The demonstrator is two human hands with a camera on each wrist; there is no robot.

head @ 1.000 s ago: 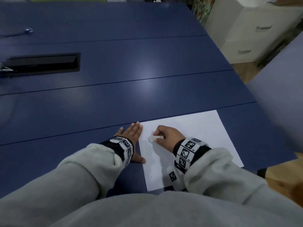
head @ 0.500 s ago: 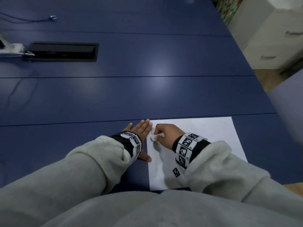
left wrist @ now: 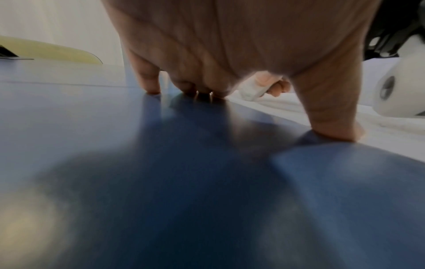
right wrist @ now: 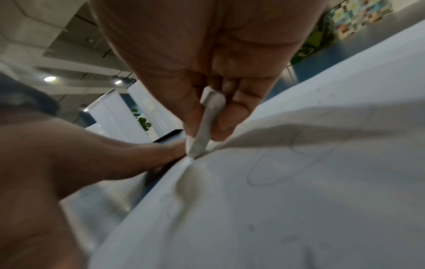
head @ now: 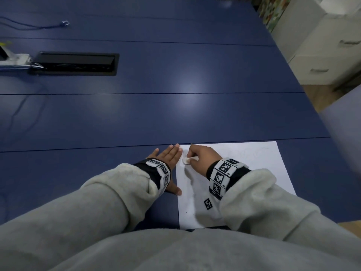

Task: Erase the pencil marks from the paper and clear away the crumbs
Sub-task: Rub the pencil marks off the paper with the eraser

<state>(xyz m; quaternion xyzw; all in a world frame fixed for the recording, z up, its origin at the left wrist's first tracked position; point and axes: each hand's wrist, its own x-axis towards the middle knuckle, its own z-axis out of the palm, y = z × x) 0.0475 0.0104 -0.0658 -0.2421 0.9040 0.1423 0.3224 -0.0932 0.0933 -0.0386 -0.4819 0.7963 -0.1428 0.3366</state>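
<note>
**Eraser down at the sheet's top-left corner**

We're looking down on a broad dark-blue panelled table (head: 175, 114), its seams running across the frame, a soft ceiling glare near the middle. At lower centre lies the white rectangular sheet of paper (head: 244, 163), faint pencil loops (right wrist: 287, 163) on it, the surface rumpled into a ridge in the right wrist view. Our right hand (head: 203, 157) pinches a small white block eraser (head: 186, 160) between thumb and curled fingers, its tip pressed to the paper near the sheet's upper-left corner. Our left hand (head: 170, 155) lies flat with straight fingers on the table just beside the paper's left edge; in the left wrist view the fingertips (left wrist: 151, 87) and thumb touch the blue surface. Upper left of the frame, a black rectangular cable hatch (head: 76, 62) is sunk into the table, a thin dark cable (head: 39, 26) above it. Upper right, pale cream drawer cabinets (head: 322, 51) stand on a wooden floor.
</note>
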